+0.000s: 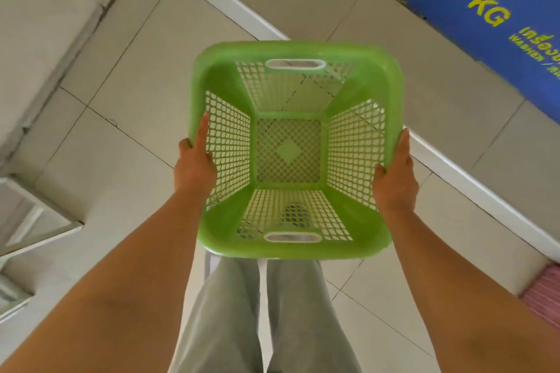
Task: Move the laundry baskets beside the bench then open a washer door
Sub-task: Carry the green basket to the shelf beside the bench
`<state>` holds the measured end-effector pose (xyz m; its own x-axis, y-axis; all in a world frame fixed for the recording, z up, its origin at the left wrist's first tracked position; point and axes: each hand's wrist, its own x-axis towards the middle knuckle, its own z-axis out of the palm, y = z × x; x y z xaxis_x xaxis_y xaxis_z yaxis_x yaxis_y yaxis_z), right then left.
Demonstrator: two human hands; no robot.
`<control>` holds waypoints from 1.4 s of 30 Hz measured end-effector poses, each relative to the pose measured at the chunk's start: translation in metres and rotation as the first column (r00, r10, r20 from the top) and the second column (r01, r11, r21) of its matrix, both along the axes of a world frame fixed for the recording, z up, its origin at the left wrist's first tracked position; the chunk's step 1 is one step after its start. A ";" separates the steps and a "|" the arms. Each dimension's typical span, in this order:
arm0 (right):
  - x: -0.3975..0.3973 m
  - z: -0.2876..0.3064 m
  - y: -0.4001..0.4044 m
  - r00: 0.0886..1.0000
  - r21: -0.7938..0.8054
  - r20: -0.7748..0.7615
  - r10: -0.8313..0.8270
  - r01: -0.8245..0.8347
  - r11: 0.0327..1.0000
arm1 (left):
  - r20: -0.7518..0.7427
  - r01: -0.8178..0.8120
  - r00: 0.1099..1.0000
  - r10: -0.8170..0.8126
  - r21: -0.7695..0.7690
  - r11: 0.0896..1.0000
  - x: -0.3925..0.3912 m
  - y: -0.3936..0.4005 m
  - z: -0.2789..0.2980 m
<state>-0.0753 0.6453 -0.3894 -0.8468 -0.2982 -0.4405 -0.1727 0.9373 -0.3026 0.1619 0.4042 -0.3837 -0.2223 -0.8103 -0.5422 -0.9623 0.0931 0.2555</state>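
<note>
An empty green plastic laundry basket [289, 70] with mesh walls and two white-edged handle slots hangs above the tiled floor in front of my legs. My left hand [195, 165] grips its left rim, index finger stretched along the edge. My right hand [395, 172] grips the right rim. The basket is level and held off the floor. A blue washer front [491, 3] marked "10 KG" in yellow stands at the upper right. A white-framed bench-like piece [33, 221] shows at the left edge.
Beige floor tiles [121, 100] spread all around. A white raised strip [230, 6] runs diagonally from the top centre to the right edge, along the washers. Something pink and striped [542, 294] lies at the lower right edge.
</note>
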 end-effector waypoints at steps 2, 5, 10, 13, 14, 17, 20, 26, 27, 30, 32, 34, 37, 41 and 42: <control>0.004 0.005 0.002 1.000 -0.015 -0.019 -0.008 0.008 1.000 | -0.024 -0.051 0.998 0.051 -0.015 0.999 0.001 0.006 0.007; 0.012 0.023 0.002 1.000 -0.025 -0.030 -0.005 0.004 1.000 | -0.031 -0.097 0.995 0.096 -0.032 0.995 0.010 0.016 0.030; 0.035 0.075 -0.007 0.994 -0.045 -0.029 0.105 -0.106 0.993 | -0.015 -0.166 0.986 0.166 -0.041 0.985 0.054 0.022 0.084; 0.055 0.109 -0.021 0.980 -0.075 -0.026 0.198 -0.200 0.977 | 0.007 -0.238 0.971 0.239 -0.060 0.969 0.092 0.030 0.118; 0.062 0.121 -0.026 0.973 -0.084 -0.024 0.231 -0.232 0.969 | 0.008 -0.267 0.963 0.268 -0.071 0.961 0.106 0.034 0.129; 0.088 0.154 -0.041 0.939 -0.108 -0.049 0.339 -0.343 0.933 | -0.005 -0.360 0.933 0.361 -0.091 0.928 0.154 0.050 0.161; 0.118 0.183 -0.056 0.889 -0.135 -0.084 0.451 -0.458 0.878 | -0.035 -0.453 0.891 0.452 -0.110 0.885 0.202 0.069 0.186; 0.202 0.226 -0.079 0.767 -0.174 -0.116 0.631 -0.641 0.748 | -0.115 -0.627 0.779 0.616 -0.154 0.764 0.305 0.110 0.217; 0.214 0.231 -0.081 0.756 -0.176 -0.121 0.643 -0.654 0.736 | -0.129 -0.642 0.767 0.629 -0.154 0.751 0.318 0.116 0.219; 0.265 0.243 -0.086 0.689 -0.198 -0.143 0.710 -0.723 0.662 | -0.146 -0.704 0.710 0.689 -0.161 0.691 0.373 0.143 0.228; 0.306 0.249 -0.089 0.624 -0.216 -0.151 0.767 -0.778 0.590 | -0.159 -0.752 0.659 0.735 -0.183 0.634 0.416 0.167 0.232; 0.350 0.252 -0.092 0.567 -0.235 -0.154 0.809 -0.816 0.527 | -0.168 -0.797 0.601 0.781 -0.204 0.569 0.457 0.191 0.236; 0.416 0.253 -0.094 0.496 -0.260 -0.151 0.855 -0.854 0.450 | -0.191 -0.858 0.504 0.842 -0.224 0.462 0.517 0.225 0.242; 0.500 0.252 -0.092 0.372 -0.278 -0.140 0.917 -0.904 0.325 | -0.229 -0.917 0.366 0.902 -0.256 0.306 0.586 0.271 0.247; 0.520 0.252 -0.092 0.336 -0.278 -0.136 0.932 -0.916 0.290 | -0.233 -0.927 0.330 0.915 -0.264 0.267 0.601 0.282 0.248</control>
<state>0.4443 0.5537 -0.1371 0.0850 -0.9717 -0.2204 -0.8499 0.0447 -0.5250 0.7628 0.6864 -0.1353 0.7746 -0.5842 -0.2422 -0.4495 -0.7780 0.4389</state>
